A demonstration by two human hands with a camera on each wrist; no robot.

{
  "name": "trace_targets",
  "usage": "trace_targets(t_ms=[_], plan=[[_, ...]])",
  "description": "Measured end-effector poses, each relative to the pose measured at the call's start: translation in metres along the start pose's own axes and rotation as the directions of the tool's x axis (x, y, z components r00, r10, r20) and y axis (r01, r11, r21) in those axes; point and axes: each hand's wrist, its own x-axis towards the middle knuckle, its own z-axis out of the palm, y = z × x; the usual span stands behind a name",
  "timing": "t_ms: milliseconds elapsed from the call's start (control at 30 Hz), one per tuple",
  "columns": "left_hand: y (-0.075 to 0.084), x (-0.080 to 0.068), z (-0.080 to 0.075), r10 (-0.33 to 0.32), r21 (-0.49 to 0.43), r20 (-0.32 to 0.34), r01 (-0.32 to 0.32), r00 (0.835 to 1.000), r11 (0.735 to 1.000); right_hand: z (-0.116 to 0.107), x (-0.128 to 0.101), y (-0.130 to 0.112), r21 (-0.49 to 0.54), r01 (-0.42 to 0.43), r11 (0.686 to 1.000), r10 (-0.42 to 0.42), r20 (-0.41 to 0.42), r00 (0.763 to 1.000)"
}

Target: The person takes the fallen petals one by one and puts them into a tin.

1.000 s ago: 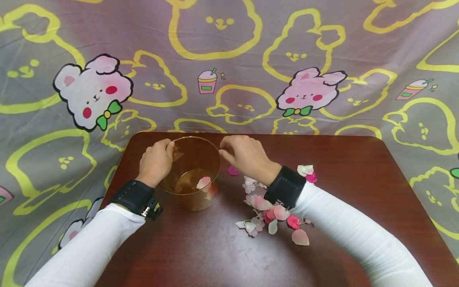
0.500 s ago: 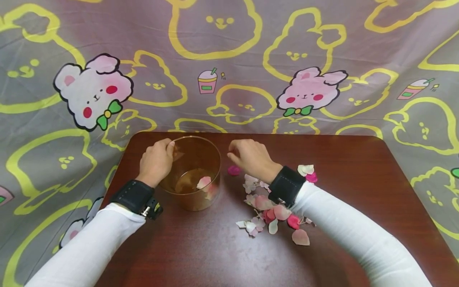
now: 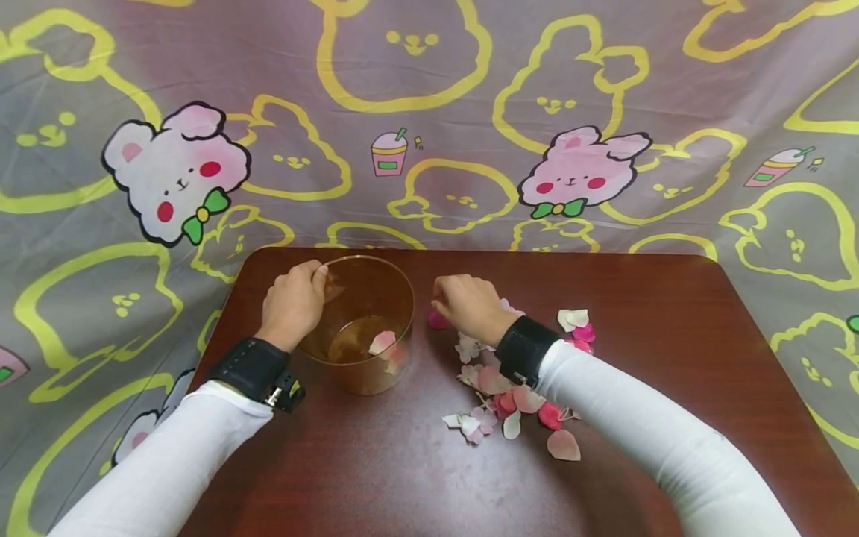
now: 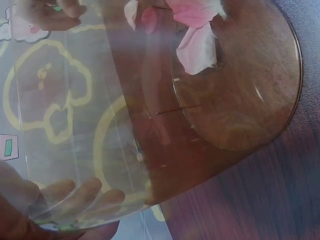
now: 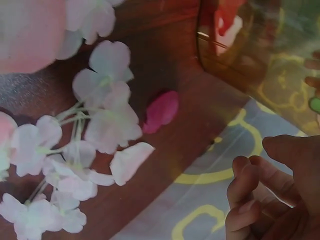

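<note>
A clear amber tub point(image 3: 359, 379) stands upright at the back left of the table. My left hand point(image 3: 293, 306) grips its rim on the left side, its fingers point(image 4: 85, 194) showing through the wall in the left wrist view. Inside, on the bottom, lies a pink and white petal point(image 3: 382, 343). Right of the tub my right hand point(image 3: 473, 304) hovers with loosely curled fingers; the right wrist view shows nothing between thumb and fingers. Nearest to it are a magenta petal point(image 5: 162, 111) and pale blossoms point(image 5: 112, 120) on thin stems.
Loose pink, red and white petals point(image 3: 526, 398) spread from below the right wrist towards the front. More white and magenta petals point(image 3: 573, 320) lie right of the wrist. Behind the brown table point(image 3: 671, 335) hangs a cartoon-patterned cloth point(image 3: 456, 134).
My right hand has moved from beside the tub's rim to the right and down, towards the magenta petal. My left hand and the tub have stayed in place.
</note>
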Motion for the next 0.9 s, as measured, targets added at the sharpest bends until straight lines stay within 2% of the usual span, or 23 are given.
trace_targets(t_ms=[367,900], plan=[[-0.001,0.0,0.001,0.002,-0.003,-0.007,-0.002,1.0,1.0,0.023,0.0,0.004,-0.032,0.031,0.999,-0.03,0.015,0.999],[0.0,0.0,0.0,0.006,-0.004,-0.007,-0.006,1.0,1.0,0.041,0.004,0.011,-0.09,-0.008,0.996,0.016,0.083,0.996]])
